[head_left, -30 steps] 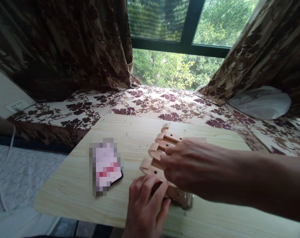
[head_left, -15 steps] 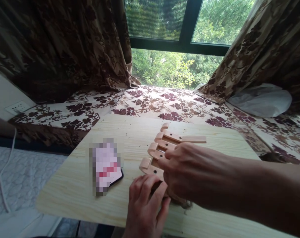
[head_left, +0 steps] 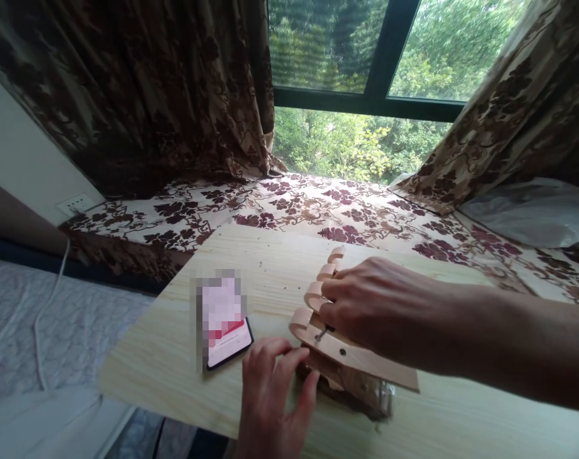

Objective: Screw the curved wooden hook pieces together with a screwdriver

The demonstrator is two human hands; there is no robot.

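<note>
Several light wooden pieces with curled ends [head_left: 301, 323] lie in a row on the pale wooden table [head_left: 165, 344]. The nearest strip [head_left: 375, 364] has dark screw holes. My right hand [head_left: 361, 299] reaches over the pieces from the right, fingers curled round a thin metal tool [head_left: 322, 333] whose tip is at a hole of the nearest strip. My left hand [head_left: 277, 382] is at the near side of that strip, fingers spread, fingertips at its edge. Under the strip is a brown bundle in clear plastic [head_left: 366, 392].
A phone [head_left: 229, 344], partly pixelated, lies on the table's left. Behind the table is a flower-patterned window seat [head_left: 299, 204] with a white plastic bag [head_left: 533, 210] at the right. A white cable [head_left: 45, 319] hangs at the left.
The view has shifted, so most things appear farther right. My right hand has moved off the near strip, baring its holes and the tool. My left hand's fingers have spread from the wood's edge.
</note>
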